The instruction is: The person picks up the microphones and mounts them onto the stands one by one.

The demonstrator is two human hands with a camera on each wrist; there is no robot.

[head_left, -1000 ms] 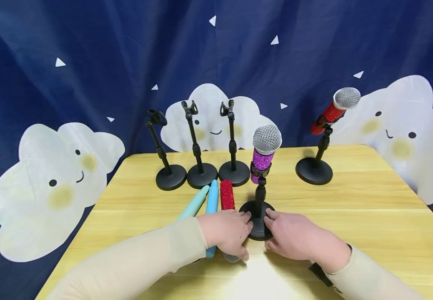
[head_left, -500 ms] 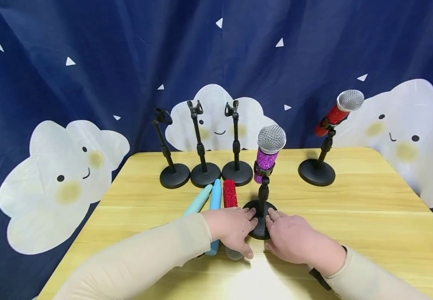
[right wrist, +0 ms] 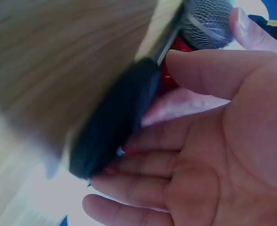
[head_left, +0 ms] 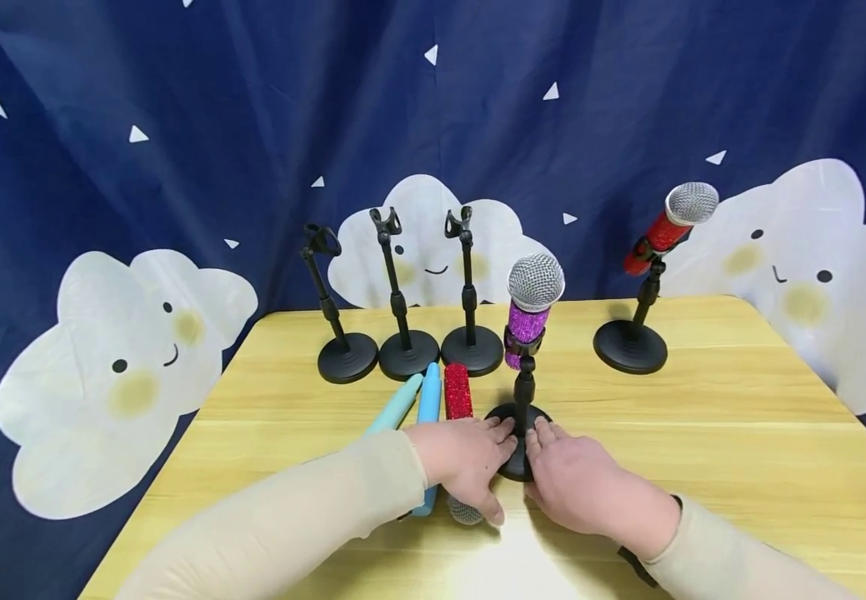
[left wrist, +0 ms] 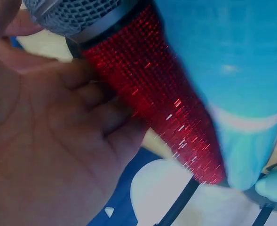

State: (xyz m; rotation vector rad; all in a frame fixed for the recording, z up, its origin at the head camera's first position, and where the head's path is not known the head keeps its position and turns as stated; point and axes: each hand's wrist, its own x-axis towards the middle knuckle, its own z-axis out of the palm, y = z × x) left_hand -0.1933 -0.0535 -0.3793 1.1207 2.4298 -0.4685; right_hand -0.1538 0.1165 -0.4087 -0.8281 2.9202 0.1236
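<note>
A purple glittery microphone [head_left: 528, 323] with a silver mesh head sits tilted in the clip of a black stand [head_left: 524, 387]. My left hand [head_left: 465, 458] has its fingertips on the left side of the stand's round base. On the right side of that base rest the fingers of my right hand [head_left: 584, 483]; the right wrist view shows them extended along the base [right wrist: 117, 117]. Under my left hand lies a red glittery microphone [head_left: 458, 393], partly covered. Beside it are a blue marker-shaped tube [head_left: 430, 396] and a teal one [head_left: 395, 404], partly behind the left sleeve.
Three black stands with bare clips, the left [head_left: 347, 357], middle [head_left: 408, 353] and right one [head_left: 473, 350], line the back. Another red microphone [head_left: 665, 229] stands clipped at the back right of the wooden table [head_left: 740, 400]. A dark blue cloud-patterned curtain [head_left: 267, 125] hangs behind.
The head view shifts slightly. Both hands stay at the base of the purple microphone's stand, with my right fingers a little closer to its pole.
</note>
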